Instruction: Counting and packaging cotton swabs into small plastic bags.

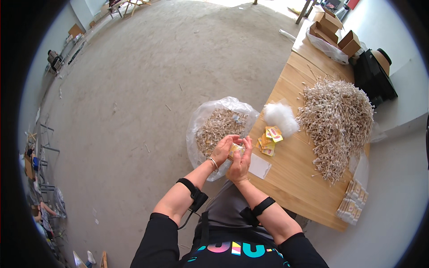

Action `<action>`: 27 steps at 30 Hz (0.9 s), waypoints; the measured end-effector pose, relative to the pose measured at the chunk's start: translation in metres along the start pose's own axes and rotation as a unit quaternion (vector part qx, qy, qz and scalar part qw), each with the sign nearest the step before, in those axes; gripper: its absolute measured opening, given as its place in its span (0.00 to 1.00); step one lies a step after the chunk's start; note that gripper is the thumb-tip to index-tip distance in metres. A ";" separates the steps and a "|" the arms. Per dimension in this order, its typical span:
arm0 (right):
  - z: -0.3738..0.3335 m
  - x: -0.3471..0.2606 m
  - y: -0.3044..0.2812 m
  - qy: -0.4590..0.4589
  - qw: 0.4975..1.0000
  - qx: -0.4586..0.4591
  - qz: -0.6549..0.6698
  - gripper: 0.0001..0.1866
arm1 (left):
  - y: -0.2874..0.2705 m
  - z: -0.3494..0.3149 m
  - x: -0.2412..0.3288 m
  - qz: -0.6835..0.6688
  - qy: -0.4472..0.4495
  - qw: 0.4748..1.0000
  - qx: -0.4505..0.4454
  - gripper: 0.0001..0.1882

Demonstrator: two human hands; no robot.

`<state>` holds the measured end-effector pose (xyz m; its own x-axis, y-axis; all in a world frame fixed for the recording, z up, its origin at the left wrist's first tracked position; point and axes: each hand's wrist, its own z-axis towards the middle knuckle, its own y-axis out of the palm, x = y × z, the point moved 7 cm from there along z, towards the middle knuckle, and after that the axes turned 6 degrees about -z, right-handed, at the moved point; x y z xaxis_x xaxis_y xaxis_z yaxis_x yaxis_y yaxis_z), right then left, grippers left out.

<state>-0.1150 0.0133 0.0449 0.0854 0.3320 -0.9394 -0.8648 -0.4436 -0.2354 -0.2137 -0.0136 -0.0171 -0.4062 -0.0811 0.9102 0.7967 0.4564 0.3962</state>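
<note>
Both my hands meet in front of me, over the near edge of a large clear plastic bag [193, 147] full of loose cotton swabs [216, 129]. Between them is a small packet of cotton swabs [234, 151] with yellow print, partly hidden by the fingers. My left hand [220, 149] is curled around its left side. From the right, my right hand [240, 164] closes on it, thumb across the front. Just right of my hands, on the table, lie a loose stack of yellow cards [267, 144] and a white card [259, 166].
A heap of cotton swabs [337, 123] covers much of the wooden table [292, 176]. White, thin plastic bags [281, 117] lie beside it. Filled packets [352, 203] sit at the near right corner. Cardboard boxes [325, 33] and a black case [373, 76] stand at the far end.
</note>
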 end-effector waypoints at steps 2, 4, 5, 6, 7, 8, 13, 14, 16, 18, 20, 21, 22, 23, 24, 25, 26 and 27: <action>0.002 0.005 -0.002 0.009 1.000 0.003 0.008 0.25 | 0.001 0.001 -0.001 0.004 -0.009 1.000 0.007 0.23; 0.000 0.011 -0.006 0.011 0.999 0.020 0.029 0.25 | 0.000 0.002 -0.002 -0.011 -0.028 1.000 0.004 0.23; 0.000 0.015 -0.010 0.015 0.998 0.036 0.049 0.24 | 0.000 0.003 -0.004 -0.028 -0.047 0.998 0.003 0.23; 0.000 0.016 -0.013 0.016 0.998 0.036 0.050 0.24 | 0.000 0.001 -0.002 -0.028 -0.049 0.998 0.003 0.23; 0.000 0.016 -0.018 0.013 0.998 0.042 0.045 0.24 | -0.003 0.000 -0.001 -0.036 -0.052 0.998 0.013 0.24; -0.001 0.016 -0.021 0.009 0.998 0.048 0.040 0.24 | -0.005 -0.002 -0.001 -0.045 -0.056 0.997 0.023 0.24; 0.002 0.008 -0.011 0.016 0.999 0.035 0.037 0.24 | -0.003 -0.002 -0.001 -0.038 -0.041 0.998 0.025 0.24; 0.004 0.007 -0.008 0.019 0.999 0.036 0.032 0.24 | -0.002 0.000 -0.003 -0.027 -0.034 0.999 0.021 0.24; 0.005 0.005 -0.006 0.025 0.999 0.033 0.026 0.24 | 0.000 -0.001 -0.002 -0.018 -0.025 0.999 0.014 0.24; 0.005 0.004 -0.004 0.031 0.999 0.030 0.020 0.23 | -0.001 -0.001 -0.001 -0.008 -0.016 1.000 0.008 0.24; 0.004 0.002 -0.002 0.020 0.999 0.022 0.012 0.24 | -0.003 -0.001 -0.003 -0.002 -0.020 1.000 0.000 0.24; 0.004 0.001 -0.002 0.018 0.999 0.023 0.012 0.24 | -0.003 0.000 -0.002 -0.001 -0.019 1.000 -0.001 0.24; 0.005 -0.001 -0.001 0.011 1.000 0.022 -0.007 0.23 | -0.004 -0.001 -0.001 0.000 -0.021 1.000 -0.001 0.24; 0.005 -0.003 0.000 0.003 0.999 0.020 -0.026 0.23 | -0.004 -0.001 0.000 0.002 -0.024 1.000 -0.001 0.25; 0.005 -0.001 -0.001 0.003 0.999 0.020 -0.026 0.23 | -0.001 -0.003 -0.001 0.003 -0.024 1.000 -0.001 0.25; 0.005 0.001 -0.001 0.004 0.999 0.015 -0.051 0.23 | -0.010 -0.009 0.004 0.073 0.019 0.993 0.094 0.26; 0.006 0.002 -0.001 0.004 0.997 0.009 -0.076 0.23 | -0.017 -0.018 0.012 0.142 0.062 0.970 0.188 0.27; 0.006 0.002 0.001 0.001 0.997 0.009 -0.073 0.23 | -0.023 -0.027 0.006 0.144 0.065 0.969 0.189 0.27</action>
<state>-0.1184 0.0184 0.0443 0.2119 0.3896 -0.8963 -0.8518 -0.3761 -0.3648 -0.2222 -0.0484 -0.0178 -0.1111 -0.0023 0.9938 0.6373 0.7672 0.0730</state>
